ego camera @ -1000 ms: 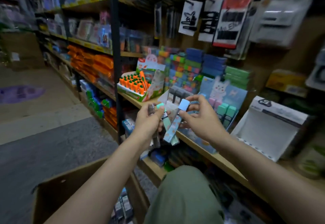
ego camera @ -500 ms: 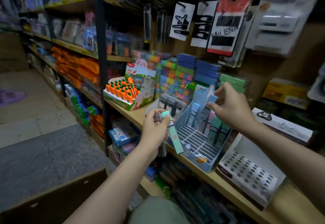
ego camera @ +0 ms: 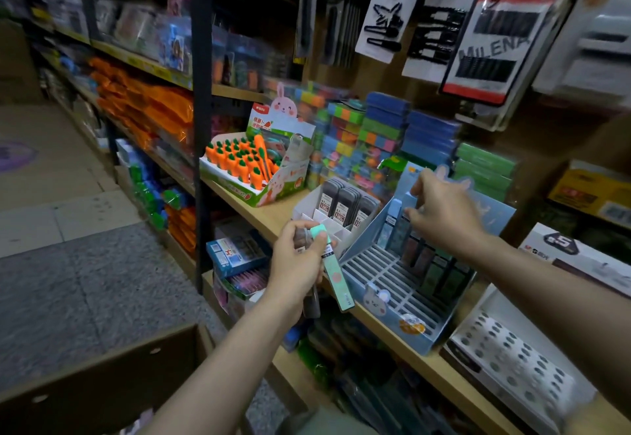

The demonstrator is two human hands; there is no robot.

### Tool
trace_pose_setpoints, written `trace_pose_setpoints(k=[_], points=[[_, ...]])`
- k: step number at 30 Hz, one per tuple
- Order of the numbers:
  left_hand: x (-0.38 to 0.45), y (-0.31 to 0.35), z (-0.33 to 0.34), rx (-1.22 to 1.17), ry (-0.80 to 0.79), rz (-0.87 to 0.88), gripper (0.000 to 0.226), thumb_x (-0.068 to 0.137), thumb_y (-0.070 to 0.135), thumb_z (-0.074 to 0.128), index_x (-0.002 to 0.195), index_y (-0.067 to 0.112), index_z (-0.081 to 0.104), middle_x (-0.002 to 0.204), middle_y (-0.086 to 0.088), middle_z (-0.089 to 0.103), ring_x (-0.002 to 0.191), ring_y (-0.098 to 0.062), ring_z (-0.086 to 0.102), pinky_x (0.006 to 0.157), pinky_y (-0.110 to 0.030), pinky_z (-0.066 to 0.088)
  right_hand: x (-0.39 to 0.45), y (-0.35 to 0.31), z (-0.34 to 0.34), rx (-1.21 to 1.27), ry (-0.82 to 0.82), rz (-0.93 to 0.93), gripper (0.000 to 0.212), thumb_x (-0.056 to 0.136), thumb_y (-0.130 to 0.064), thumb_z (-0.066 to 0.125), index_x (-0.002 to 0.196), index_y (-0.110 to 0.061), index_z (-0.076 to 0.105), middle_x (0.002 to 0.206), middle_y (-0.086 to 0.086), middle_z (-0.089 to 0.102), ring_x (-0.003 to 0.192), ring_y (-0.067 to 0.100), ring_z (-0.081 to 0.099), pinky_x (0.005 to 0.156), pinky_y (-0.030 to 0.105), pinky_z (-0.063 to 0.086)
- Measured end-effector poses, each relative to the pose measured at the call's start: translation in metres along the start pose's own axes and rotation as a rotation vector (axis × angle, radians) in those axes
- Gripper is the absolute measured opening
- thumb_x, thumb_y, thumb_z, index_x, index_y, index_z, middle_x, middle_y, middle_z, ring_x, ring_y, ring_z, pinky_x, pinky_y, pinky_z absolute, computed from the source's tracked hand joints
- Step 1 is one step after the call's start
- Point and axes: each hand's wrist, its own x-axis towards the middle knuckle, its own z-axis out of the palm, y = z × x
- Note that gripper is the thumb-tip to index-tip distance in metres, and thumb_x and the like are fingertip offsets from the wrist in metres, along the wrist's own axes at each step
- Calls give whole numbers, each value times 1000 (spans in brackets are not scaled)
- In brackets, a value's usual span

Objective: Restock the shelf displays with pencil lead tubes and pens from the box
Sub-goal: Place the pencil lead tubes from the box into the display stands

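Note:
My left hand [ego camera: 297, 264] grips a mint-green lead tube [ego camera: 336, 277] and a dark grey tube [ego camera: 311, 301] in front of the shelf edge. My right hand [ego camera: 444, 209] reaches over the back left corner of the blue rabbit display [ego camera: 409, 328]. Its thumb and forefinger pinch the top of a light blue lead tube [ego camera: 396, 212] standing in the back row. More tubes stand in the display's rear slots [ego camera: 433, 264]; the front slots hold nothing. A white box of grey lead tubes [ego camera: 345, 200] stands just left of it.
The cardboard stock box [ego camera: 102, 383] is low at the left, by my knee. A carrot pen display [ego camera: 239, 168] sits left on the wooden shelf [ego camera: 269, 216]; a white holed display [ego camera: 512, 366] sits right. Hair-clip cards [ego camera: 386, 14] hang above. A black upright [ego camera: 199, 127] divides the shelves.
My right hand took the blue tube away from my left hand and carried it up and right into the blue display's back row. My left hand stayed put with the other tubes.

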Motion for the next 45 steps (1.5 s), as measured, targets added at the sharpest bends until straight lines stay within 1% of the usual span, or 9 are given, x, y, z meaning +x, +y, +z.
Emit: trace_pose_setpoints(k=[15, 22, 25, 27, 30, 32, 36, 39, 45], points=[[-10, -11, -5, 8, -48, 17, 5, 96, 20, 58, 99, 22, 55, 90, -6, 73, 45, -4, 48, 43, -22, 40, -1, 3, 5, -276, 28, -73, 12, 87, -19, 69, 93, -8, 67, 91, 15, 64, 87, 37, 61, 70, 45, 54], [-17, -4, 2, 29, -106, 12, 5, 96, 17, 58, 101, 19, 57, 95, -12, 72, 46, -6, 47, 43, -24, 40, -9, -2, 6, -447, -3, -47, 27, 95, -30, 58, 101, -7, 70, 102, 11, 57, 83, 36, 61, 62, 38, 49], [-20, 2, 4, 6, -138, 14, 7, 96, 17, 57, 100, 22, 57, 92, -4, 75, 44, -3, 49, 43, -22, 40, -16, -3, -1, -310, 37, -16, 32, 94, -30, 57, 117, -10, 65, 111, 11, 56, 89, 34, 60, 72, 42, 52], [-21, 6, 7, -24, -149, 5, 9, 96, 16, 58, 100, 23, 55, 88, -1, 76, 42, -4, 48, 42, -21, 39, -26, -7, -7, -6, 4, -8, 40, 92, -33, 61, 128, -16, 60, 107, 2, 61, 88, 21, 62, 75, 37, 51], [-23, 13, 12, -29, -184, -27, 11, 94, 19, 61, 101, 19, 53, 70, 4, 70, 42, -5, 47, 41, -20, 38, -51, -25, -16, 526, -329, 26, 61, 71, -56, 71, 126, -31, 59, 90, -8, 72, 78, 8, 70, 79, 34, 58], [-26, 17, 15, 4, -230, -29, 16, 93, 24, 64, 102, 17, 54, 59, 8, 60, 45, -4, 48, 41, -20, 38, -64, -30, -15, 567, -405, -40, 69, 65, -56, 73, 129, -39, 53, 94, -9, 73, 80, 4, 71, 80, 35, 60], [-36, 24, 24, 48, -292, -28, 20, 92, 25, 65, 106, 17, 55, 81, -8, 68, 48, -6, 50, 43, -22, 39, -76, -32, -13, 587, -373, -118, 56, 79, -25, 79, 126, -42, 56, 100, -4, 67, 78, 11, 73, 74, 38, 61], [-42, 31, 29, 74, -260, -13, 24, 89, 26, 69, 107, 16, 55, 69, -2, 58, 44, -6, 49, 43, -22, 42, -79, -26, -22, 516, -279, -98, 42, 80, -25, 77, 112, -46, 60, 100, -9, 67, 75, 7, 71, 72, 35, 61], [-53, 46, 34, -242, -390, -336, 28, 87, -3, 64, 109, 12, 55, 85, -5, 58, 56, -13, 52, 49, -21, 49, -77, 20, -63, 519, 7, 131, 30, 80, -31, 76, 104, -39, 60, 91, -9, 71, 75, 9, 70, 73, 41, 61]])
